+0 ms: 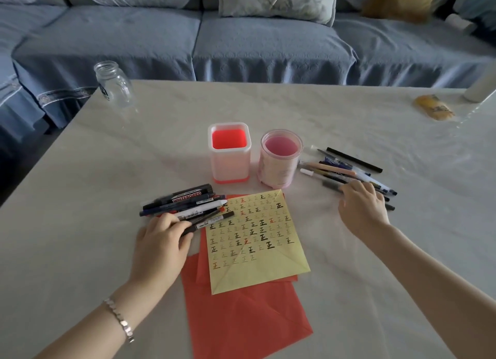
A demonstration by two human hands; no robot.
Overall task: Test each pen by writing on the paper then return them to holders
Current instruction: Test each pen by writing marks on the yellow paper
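A yellow paper point(268, 262) covered in rows of written test marks lies on red paper point(241, 318) at the table's middle. Behind it stand an empty square white-and-red holder point(230, 168) and an empty round pink holder point(276, 173). A pile of markers and pens point(188, 200) lies left of the paper; my left hand point(161, 243) curls its fingers over the pile's near end, round a black pen. A second pile of pens point(349, 168) lies to the right; my right hand point(362, 208) rests on its near side with fingers spread down onto the pens.
An empty glass jar point(114, 83) stands at the table's far left corner. A yellow packet point(433, 108) and a white cylinder point(480, 87) sit at the far right. A blue sofa point(241, 42) runs behind the table.
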